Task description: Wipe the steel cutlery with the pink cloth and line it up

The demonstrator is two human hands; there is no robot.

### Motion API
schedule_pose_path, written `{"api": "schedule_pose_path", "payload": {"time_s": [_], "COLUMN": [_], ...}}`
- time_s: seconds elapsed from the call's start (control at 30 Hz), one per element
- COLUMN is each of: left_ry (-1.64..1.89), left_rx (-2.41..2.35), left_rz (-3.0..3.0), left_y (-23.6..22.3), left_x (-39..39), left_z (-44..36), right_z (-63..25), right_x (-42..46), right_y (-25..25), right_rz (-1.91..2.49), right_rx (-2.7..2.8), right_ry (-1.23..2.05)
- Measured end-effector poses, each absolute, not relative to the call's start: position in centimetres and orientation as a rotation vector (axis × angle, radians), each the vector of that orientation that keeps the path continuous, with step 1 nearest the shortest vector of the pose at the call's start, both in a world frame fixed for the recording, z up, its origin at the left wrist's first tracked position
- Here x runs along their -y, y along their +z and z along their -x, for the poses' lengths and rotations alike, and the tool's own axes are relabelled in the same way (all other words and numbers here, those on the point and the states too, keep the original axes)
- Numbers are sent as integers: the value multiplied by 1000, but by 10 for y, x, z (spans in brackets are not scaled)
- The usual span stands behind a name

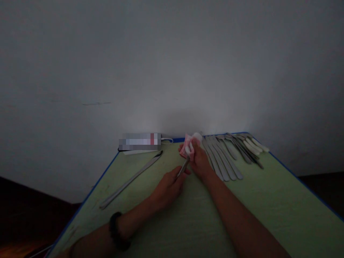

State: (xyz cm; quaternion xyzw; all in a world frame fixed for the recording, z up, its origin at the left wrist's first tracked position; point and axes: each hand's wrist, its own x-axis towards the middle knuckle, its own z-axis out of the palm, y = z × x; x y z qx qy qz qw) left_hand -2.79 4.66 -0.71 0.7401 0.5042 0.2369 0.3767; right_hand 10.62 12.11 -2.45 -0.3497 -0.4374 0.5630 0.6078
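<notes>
My left hand (169, 184), with a dark bracelet on its wrist, is closed round the handle of a metal utensil (183, 167) over the middle of the table. The far end of the utensil goes into a pink and white cloth (188, 145), so its kind is hidden. My right hand (201, 161) grips this cloth, which is bunched around that end. Just right of my right hand lie several flat table knives (224, 161), side by side. To the left, a long thin metal utensil (131, 181) with a dark tip lies slantwise, apart from both hands.
The green table (188, 222) has a blue edge and stands against a grey wall. Spoons (229, 148), dark slender cutlery (244, 150) and white-handled pieces (254, 145) lie at the back right. A blurred-out box (139, 142) with a white cord (168, 139) sits at the back left.
</notes>
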Motion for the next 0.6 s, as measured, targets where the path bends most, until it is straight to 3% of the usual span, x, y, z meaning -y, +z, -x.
{"api": "schedule_pose_path", "payload": {"time_s": [0.23,0.6], "left_ry": [6,-155], "left_rx": [-1791,-1673], "left_rz": [-2497,-2596], "left_y": [-1,1], "left_x": [-44,-31], "left_z": [26,19], "right_z": [-97,-99], "right_x": [-112,-120], "right_y": [-25,-30], "right_rz": [969,991], "right_rx": [1210,842], "right_ry": [1247,1128]}}
